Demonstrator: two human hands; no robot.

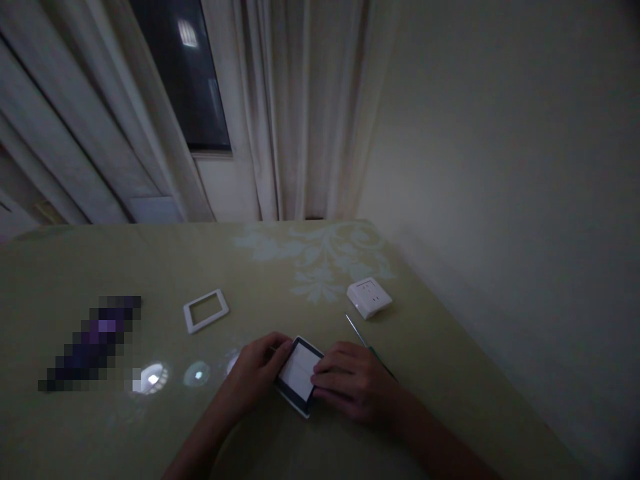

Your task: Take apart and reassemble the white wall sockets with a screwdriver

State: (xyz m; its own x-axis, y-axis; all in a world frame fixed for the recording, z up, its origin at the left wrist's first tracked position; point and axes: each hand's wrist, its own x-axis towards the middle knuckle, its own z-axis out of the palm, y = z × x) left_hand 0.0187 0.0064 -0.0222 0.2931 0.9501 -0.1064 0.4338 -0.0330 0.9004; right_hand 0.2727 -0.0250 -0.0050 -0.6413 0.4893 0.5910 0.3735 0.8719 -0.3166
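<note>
Between my hands is a square light switch [299, 371] with a white face, a thin line across it, a dark border and a white outer edge. My left hand [257, 365] grips its left side, the thumb lying along the upper left edge. My right hand [353, 381] is closed at the right side, fingertips pressed on the edge of the white face; the thumb is hidden. Just beyond the right hand lies a screwdriver [356, 329] with a thin metal shaft and a dark green handle, partly covered by that hand.
A white socket [371, 297] sits right of centre, beyond the screwdriver. An open white frame [206, 311] lies to the left on the table [165, 267]. A pixelated dark object [93, 343] is farther left. A wall [525, 233] borders the right side; curtains [320, 113] hang behind.
</note>
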